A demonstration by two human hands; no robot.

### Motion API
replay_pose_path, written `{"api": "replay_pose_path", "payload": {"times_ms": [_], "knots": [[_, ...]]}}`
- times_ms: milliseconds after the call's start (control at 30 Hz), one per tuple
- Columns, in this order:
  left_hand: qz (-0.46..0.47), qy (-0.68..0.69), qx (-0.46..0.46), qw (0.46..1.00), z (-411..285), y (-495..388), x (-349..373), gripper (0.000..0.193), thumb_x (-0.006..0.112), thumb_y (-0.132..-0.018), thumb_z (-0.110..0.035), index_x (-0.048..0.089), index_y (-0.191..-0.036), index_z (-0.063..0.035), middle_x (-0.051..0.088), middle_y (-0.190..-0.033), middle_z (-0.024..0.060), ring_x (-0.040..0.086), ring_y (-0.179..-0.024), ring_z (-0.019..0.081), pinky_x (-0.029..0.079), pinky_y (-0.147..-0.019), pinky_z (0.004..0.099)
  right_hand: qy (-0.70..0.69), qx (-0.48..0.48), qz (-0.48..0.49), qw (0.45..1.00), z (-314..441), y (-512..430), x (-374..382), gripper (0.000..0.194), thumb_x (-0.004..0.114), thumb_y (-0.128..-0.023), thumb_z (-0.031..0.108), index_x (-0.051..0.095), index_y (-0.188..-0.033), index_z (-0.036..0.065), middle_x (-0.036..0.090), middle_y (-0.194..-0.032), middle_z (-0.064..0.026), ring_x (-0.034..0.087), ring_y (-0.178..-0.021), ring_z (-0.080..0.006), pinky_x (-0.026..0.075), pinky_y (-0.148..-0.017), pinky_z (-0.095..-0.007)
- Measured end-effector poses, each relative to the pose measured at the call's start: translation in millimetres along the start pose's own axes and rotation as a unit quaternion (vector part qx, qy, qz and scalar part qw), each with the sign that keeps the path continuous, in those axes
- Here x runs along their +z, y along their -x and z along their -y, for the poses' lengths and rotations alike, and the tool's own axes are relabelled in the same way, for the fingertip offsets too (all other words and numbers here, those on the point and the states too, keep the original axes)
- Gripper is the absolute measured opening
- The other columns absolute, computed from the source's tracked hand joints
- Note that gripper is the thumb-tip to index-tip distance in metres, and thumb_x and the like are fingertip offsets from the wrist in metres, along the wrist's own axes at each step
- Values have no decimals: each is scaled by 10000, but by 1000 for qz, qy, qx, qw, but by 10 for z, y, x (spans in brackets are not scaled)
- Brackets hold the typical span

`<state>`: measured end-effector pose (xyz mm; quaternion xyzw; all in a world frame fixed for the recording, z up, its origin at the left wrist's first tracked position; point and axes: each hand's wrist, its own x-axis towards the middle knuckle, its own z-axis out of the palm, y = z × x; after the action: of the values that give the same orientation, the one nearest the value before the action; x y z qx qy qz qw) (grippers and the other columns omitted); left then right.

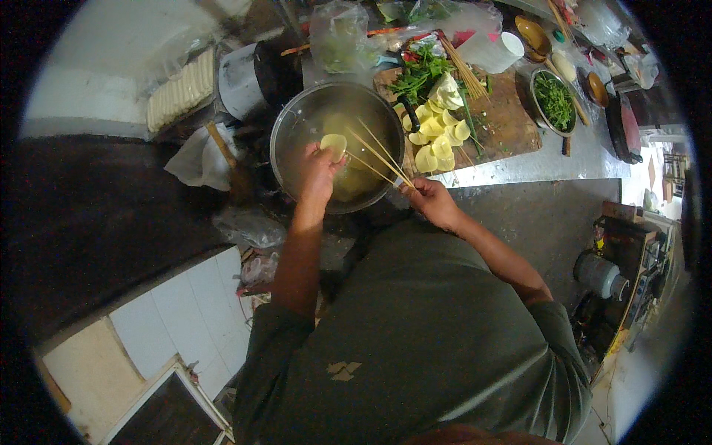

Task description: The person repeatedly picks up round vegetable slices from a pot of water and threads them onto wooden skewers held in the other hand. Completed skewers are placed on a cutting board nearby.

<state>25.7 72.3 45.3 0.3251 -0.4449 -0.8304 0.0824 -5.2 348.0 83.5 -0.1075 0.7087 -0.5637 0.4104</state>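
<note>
A large metal pot (282, 161) stands before me, with cloudy liquid and pale yellow pieces inside. Above it my left hand (321, 169) holds a thin round potato slice (334, 147); the tip of one skewer lies close to this hand. My right hand (431, 201), by the pot's near right rim, grips the lower ends of several wooden skewers (381, 161), which fan out over the pot. Right of the pot, a pile of yellow slices (434, 130) lies on a wooden cutting board (509, 125) beside leafy greens (423, 72) and a whitish cabbage-like piece (446, 92).
A bundle of thin sticks (464, 69) rests on the board's far part. Right of the board stands a metal bowl of chopped greens (553, 103). At the left are a grey pot (240, 80) and a tray of white rolls (183, 92). A gas cylinder (601, 275) stands at the far right.
</note>
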Motion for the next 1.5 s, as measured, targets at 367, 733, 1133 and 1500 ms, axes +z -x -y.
{"api": "replay_pose_path", "payload": {"times_ms": [367,733,1133,1500], "knots": [[19,-143,22,989,177,20,35,268,505,-890,6,614,-1135,-18,656,-960,93,615,-701,149,528,-569,276,-5,-2,-25,1000,-71,6,41,181,562,-967,184,635,-942,21,494,-728,59,418,-677,-62,384,-601,-238],[31,-207,73,975,444,213,317,293,516,-913,-22,612,-1190,-30,664,-993,69,621,-740,133,533,-601,269,50,-24,-25,998,1,-244,123,216,547,-974,212,631,-935,16,509,-669,1,431,-627,-72,383,-552,-265],[84,-291,43,952,299,-303,-50,404,574,-818,36,585,-1213,-48,673,-1015,121,659,-742,189,543,-656,301,-47,-14,-120,992,-175,-263,62,276,558,-977,280,660,-985,24,542,-669,24,470,-576,-68,388,-518,-241],[-32,-759,70,646,369,-1616,-165,358,625,-810,-244,644,-1144,-118,633,-1165,166,608,-1062,341,496,-900,438,-102,-43,-135,985,-321,-199,51,227,547,-982,221,663,-1017,30,534,-692,35,438,-588,-57,367,-533,-225]]}}
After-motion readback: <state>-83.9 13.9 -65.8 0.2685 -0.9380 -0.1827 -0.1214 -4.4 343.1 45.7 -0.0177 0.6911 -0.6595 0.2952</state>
